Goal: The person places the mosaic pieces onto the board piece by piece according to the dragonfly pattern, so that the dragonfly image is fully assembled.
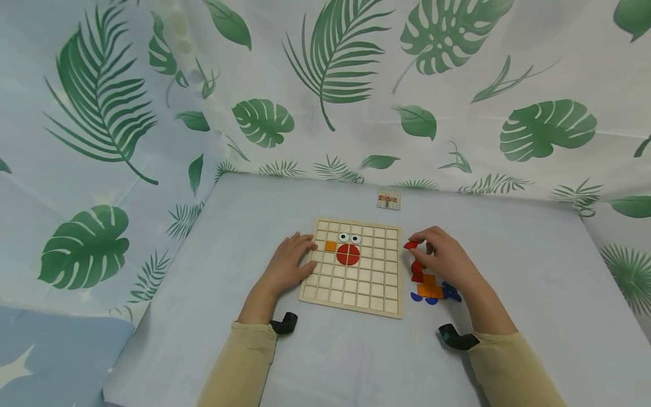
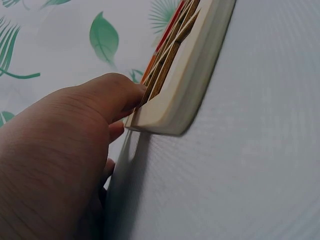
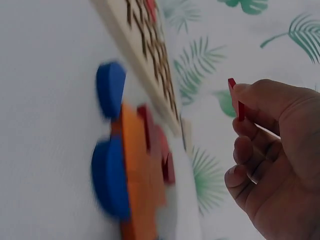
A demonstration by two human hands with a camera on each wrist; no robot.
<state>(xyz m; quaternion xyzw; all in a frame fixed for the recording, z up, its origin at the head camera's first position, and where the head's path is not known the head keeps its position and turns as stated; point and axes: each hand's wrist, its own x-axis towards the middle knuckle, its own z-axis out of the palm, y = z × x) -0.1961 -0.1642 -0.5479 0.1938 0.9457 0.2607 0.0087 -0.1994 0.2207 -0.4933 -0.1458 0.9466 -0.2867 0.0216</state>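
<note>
At far left, leaf-printed curtain (image 1: 91, 181), continuing along the back of the pale tabletop (image 1: 178, 339). Next, tan left sleeve (image 1: 239, 362), black wrist fitting (image 1: 285, 323) and left hand (image 1: 289, 264): fingers relaxed and extended, thumb and fingertips touching the left edge of the board, nothing enclosed. Then, flat on the tabletop, pale wooden board (image 1: 364, 285), divided into a square grid. On its upper left part, from left to right: orange square (image 1: 330, 246) in a single cell; red disc (image 1: 348, 254) of four quarters across four cells, just right of the square; two eye pieces (image 1: 349, 238) side by side directly above the disc. Behind the board, toward its right side, small patterned card (image 1: 389, 200). Just beyond the board's right edge, red piece (image 1: 410, 245), pinched between thumb and forefinger of the right hand (image 1: 447, 257) and, in the right wrist view, raised clear of the tabletop; full outline not discernible. Below the right hand, further red pieces (image 1: 417, 272), adjoining orange pieces (image 1: 430, 289) and blue pieces (image 1: 431, 301). At far right, second black wrist fitting (image 1: 458, 338) and tan right sleeve (image 1: 513, 364).
</note>
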